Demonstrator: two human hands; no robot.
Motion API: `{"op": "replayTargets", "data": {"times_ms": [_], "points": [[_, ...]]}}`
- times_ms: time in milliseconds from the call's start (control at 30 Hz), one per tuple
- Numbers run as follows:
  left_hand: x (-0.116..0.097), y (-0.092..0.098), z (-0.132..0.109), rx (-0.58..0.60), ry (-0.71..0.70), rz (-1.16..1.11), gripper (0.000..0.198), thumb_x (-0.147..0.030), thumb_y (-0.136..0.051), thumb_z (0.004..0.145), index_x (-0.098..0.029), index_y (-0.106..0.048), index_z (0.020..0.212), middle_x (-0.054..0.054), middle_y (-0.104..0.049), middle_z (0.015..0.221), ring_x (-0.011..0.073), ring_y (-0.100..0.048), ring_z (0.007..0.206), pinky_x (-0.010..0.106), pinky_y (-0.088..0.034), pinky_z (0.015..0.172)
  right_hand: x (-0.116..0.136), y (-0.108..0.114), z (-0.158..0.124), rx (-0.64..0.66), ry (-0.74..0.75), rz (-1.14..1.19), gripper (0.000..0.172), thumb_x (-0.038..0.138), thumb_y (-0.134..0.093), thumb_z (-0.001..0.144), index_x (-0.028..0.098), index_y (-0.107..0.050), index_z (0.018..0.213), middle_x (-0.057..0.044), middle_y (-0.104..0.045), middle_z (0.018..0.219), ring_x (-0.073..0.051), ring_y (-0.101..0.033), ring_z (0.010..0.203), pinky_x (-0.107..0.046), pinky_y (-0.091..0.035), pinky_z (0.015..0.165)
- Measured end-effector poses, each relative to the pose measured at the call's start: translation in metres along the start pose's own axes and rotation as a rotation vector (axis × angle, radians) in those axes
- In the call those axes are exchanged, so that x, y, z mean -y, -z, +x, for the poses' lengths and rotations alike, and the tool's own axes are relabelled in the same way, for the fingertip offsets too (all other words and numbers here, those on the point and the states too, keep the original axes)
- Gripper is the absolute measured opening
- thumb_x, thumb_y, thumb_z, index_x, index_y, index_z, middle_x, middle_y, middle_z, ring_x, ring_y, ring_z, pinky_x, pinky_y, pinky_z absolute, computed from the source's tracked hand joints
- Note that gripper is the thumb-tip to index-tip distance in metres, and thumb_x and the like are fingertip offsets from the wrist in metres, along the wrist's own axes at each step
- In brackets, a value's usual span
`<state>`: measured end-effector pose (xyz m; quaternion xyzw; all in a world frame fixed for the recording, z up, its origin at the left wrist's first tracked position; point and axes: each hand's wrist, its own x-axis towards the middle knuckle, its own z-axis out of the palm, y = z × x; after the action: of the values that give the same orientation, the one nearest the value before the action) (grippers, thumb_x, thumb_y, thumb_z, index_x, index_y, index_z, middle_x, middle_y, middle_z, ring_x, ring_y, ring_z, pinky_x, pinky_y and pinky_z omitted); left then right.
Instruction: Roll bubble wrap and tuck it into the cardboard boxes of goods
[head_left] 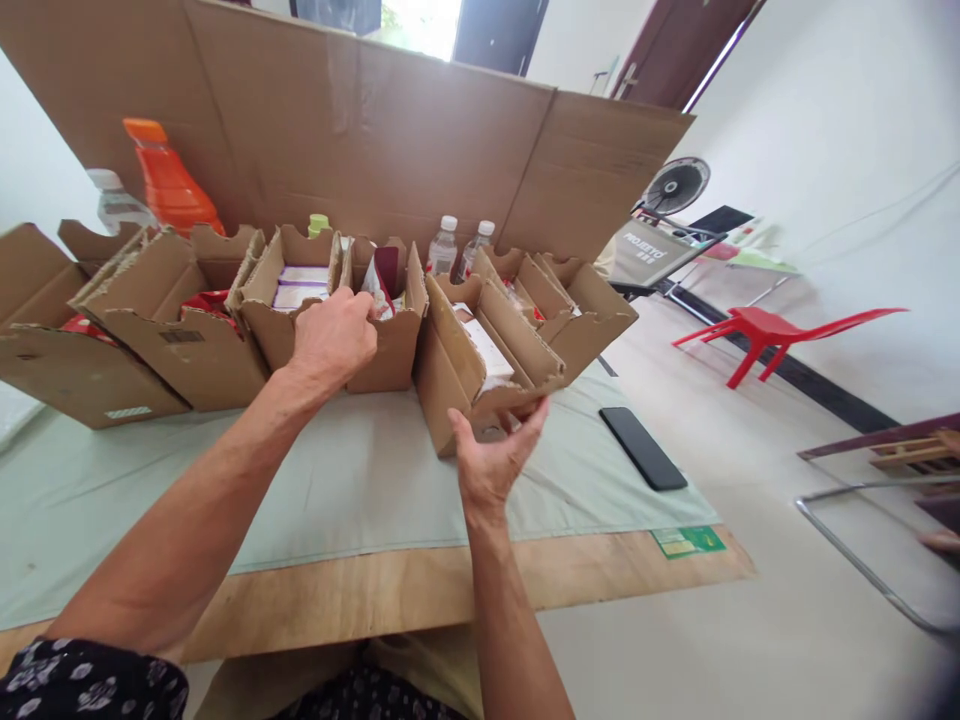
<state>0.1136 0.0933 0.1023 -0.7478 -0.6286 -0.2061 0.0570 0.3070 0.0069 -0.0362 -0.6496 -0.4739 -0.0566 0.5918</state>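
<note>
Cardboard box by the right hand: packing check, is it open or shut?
Open: the cardboard box has its top flaps up, and a white packet shows inside.

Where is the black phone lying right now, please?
In the head view the black phone lies flat on the pale cloth, right of the right hand and in front of the rightmost cardboard box.

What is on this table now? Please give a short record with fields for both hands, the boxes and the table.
Left hand: fingers curled over rim of middle box
Right hand: open, fingertips at lower front edge of tilted box
Table: pale cloth, black phone
Behind: cardboard sheet, orange bottle
</note>
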Motion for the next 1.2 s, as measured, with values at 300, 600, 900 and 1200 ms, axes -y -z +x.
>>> {"op": "replayTargets", "data": {"times_ms": [300, 600, 900, 1200], "points": [[0.001, -0.025, -0.066, -0.337, -0.136, -0.310, 0.055, -0.015, -0.054, 0.092, -0.019, -0.051, 0.147, 0.019, -0.047, 0.157, 0.0271, -0.070, 0.110, 0.044, -0.060, 0.096, 0.006, -0.013, 0.022, 0.336, 0.111, -0.231, 0.088, 0.059, -0.060, 0.093, 0.009, -0.032, 0.159, -0.032, -0.044, 0.155, -0.043, -0.043, 0.146, -0.064, -0.042, 0.113], [0.004, -0.092, -0.164, 0.115, -0.312, -0.257, 0.028, -0.013, -0.059, 0.087, -0.017, -0.071, 0.112, 0.018, -0.069, 0.131, 0.0348, -0.065, 0.116, 0.052, -0.057, 0.095, -0.005, -0.015, 0.027, 0.669, 0.283, -0.286, 0.070, 0.030, -0.063, 0.086, 0.015, -0.050, 0.153, -0.020, -0.050, 0.159, -0.036, -0.053, 0.139, -0.053, -0.048, 0.109], [0.001, -0.097, -0.171, 0.229, -0.313, -0.339, 0.027, -0.007, -0.058, 0.084, -0.018, -0.072, 0.105, 0.017, -0.069, 0.130, 0.0352, -0.062, 0.121, 0.056, -0.051, 0.102, 0.033, -0.004, 0.058, 0.695, 0.332, -0.205, 0.047, 0.033, -0.054, 0.094, 0.019, -0.062, 0.139, -0.014, -0.074, 0.126, -0.026, -0.073, 0.104, -0.044, -0.054, 0.095], [0.009, -0.104, -0.165, -0.070, -0.075, -0.614, 0.036, -0.014, -0.054, 0.090, -0.022, -0.066, 0.122, 0.016, -0.067, 0.133, 0.0305, -0.066, 0.119, 0.049, -0.058, 0.098, 0.115, -0.065, 0.094, 0.777, 0.423, -0.395, 0.027, 0.022, -0.057, 0.096, 0.023, -0.071, 0.120, -0.004, -0.079, 0.087, -0.024, -0.072, 0.079, -0.031, -0.046, 0.070]]}}
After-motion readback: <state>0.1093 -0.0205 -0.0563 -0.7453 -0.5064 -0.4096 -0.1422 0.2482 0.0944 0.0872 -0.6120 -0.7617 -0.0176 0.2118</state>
